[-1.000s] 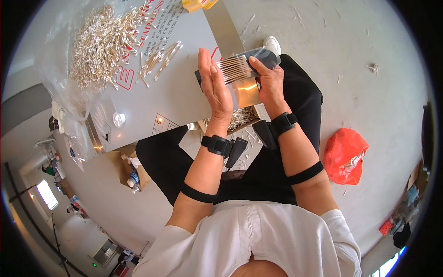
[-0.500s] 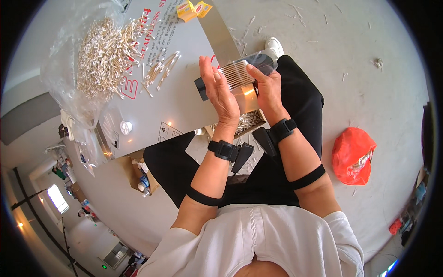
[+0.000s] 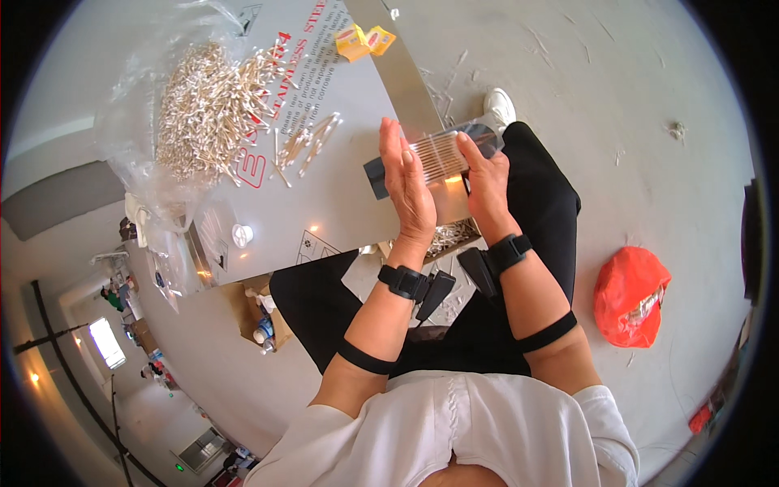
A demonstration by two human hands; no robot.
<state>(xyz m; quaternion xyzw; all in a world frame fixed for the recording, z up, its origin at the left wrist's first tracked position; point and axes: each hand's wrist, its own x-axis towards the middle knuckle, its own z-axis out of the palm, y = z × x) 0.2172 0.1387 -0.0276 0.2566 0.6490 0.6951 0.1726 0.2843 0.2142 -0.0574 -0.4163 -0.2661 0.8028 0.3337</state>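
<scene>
A flat packet of cotton swabs (image 3: 440, 156), clear in the middle with dark ends, is held above the table's near right corner. The swabs lie side by side in a row. My right hand (image 3: 490, 183) grips the packet's right part, its thumb on top near the swab tips; its other fingers are mostly hidden. Standing on edge across the packet's left part is my left hand (image 3: 408, 195), fingers straight and together, palm against the swabs' left tips. Whether the swabs are inside the clear film or on it I cannot tell.
Loose cotton swabs (image 3: 203, 114) heap on a clear plastic bag on the metal-topped table (image 3: 280, 215); a few lie beside them (image 3: 312, 144). There are a yellow carton (image 3: 363, 42), a small white cup (image 3: 242, 235), a box of swabs (image 3: 451, 238) below, and a red bag (image 3: 629, 296) on the floor.
The whole view has shifted, so everything sits slightly lower and farther right. Both hands keep nearly the same pose on the packet, with the right thumb still on top.
</scene>
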